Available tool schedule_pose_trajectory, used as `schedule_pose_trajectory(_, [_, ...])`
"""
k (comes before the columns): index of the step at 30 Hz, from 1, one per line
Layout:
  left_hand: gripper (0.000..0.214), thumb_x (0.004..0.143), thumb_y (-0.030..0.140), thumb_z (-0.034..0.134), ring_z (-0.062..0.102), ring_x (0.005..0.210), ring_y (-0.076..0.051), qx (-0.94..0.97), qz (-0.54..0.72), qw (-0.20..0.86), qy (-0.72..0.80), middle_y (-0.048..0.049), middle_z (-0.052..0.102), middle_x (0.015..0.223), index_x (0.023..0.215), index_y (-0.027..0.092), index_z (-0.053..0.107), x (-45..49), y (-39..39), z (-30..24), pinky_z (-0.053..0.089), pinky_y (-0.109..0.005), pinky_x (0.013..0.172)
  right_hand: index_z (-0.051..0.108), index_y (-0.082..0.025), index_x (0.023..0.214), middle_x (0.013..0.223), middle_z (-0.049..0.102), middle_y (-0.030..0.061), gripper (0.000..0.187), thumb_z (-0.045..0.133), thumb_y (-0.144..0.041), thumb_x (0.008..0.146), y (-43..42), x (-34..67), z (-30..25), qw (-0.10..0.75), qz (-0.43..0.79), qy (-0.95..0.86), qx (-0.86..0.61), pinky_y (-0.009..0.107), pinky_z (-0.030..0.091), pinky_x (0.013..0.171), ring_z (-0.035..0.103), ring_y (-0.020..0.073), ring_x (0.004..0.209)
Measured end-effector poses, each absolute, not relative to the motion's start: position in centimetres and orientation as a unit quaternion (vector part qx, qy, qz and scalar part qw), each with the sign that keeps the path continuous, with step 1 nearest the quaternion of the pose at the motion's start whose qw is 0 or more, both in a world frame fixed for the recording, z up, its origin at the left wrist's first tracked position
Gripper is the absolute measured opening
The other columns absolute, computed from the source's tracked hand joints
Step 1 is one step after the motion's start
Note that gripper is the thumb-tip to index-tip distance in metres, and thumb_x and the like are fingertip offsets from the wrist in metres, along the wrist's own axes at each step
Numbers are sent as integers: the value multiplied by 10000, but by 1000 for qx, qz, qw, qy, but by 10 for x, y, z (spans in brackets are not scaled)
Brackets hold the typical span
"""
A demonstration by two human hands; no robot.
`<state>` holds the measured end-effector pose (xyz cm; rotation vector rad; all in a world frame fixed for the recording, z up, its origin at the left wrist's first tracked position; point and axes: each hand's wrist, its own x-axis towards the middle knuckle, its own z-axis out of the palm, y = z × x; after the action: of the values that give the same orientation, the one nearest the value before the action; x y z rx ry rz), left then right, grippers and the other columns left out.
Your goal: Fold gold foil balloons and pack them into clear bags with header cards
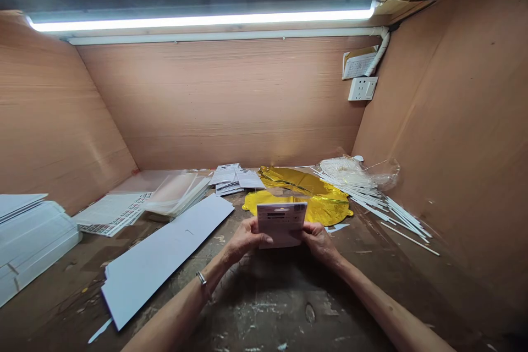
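Note:
Both hands hold up a small white packet with a printed label and a clear plastic top, over the middle of the worn wooden bench. My left hand grips its left edge, thumb across the front. My right hand grips its right edge. Just behind the packet lie flat gold foil balloons.
A long white card sheet lies at the left. Clear bags and label sheets sit at the back left, white cards at the back middle, white sticks at the right. A stack of white boards is at the far left.

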<state>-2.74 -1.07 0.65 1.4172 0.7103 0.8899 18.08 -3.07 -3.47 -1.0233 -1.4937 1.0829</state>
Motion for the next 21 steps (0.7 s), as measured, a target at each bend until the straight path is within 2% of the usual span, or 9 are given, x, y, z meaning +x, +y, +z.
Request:
schedule_pose_trajectory(2, [374,628,264,650,555,862,-206,620,435,586,289,-63,653,898,976,128,632,-26,-10,19,403,-320,818,678,-170,881,740,654,3,292,568,-368,696,-30,180,-32,488,438,-623,-426,326,447,709,567,195,746])
schedule_pose_trajectory(5, [276,689,287,608,557,849,-200,611,471,568,289,-61,664,850,905,125,665,-22,-5,24,383,-322,839,667,-173,913,740,652,4,320,590,-371,675,-29,180,-25,505,431,-606,-438,306,449,684,565,181,722])
schedule_pose_trajectory(8, [258,675,271,628,558,810,-191,598,475,572,298,-48,669,798,885,128,674,-20,-2,10,389,-310,809,669,-174,907,725,654,3,313,586,-372,679,-29,181,-26,518,449,-588,-430,290,446,672,564,172,711])
schedule_pose_trajectory(14, [290,653,308,640,546,650,-155,563,448,605,341,-30,657,697,868,117,679,-21,-5,-24,407,-251,626,697,-173,793,656,643,-15,279,546,-386,694,-28,184,-41,449,423,-637,-462,283,439,656,560,176,684])
schedule_pose_trajectory(18, [289,654,304,637,543,658,-147,567,450,596,348,-21,653,703,872,117,676,-21,-5,-33,401,-236,627,690,-173,801,752,651,1,260,529,-353,706,-28,184,-46,451,418,-660,-431,289,440,695,557,193,764])
schedule_pose_trajectory(21, [298,647,323,637,548,666,-151,563,449,601,346,-24,654,716,853,110,674,-20,-3,-33,410,-246,644,681,-168,804,739,646,4,259,520,-346,706,-27,182,-46,461,426,-652,-425,294,436,710,555,184,754])
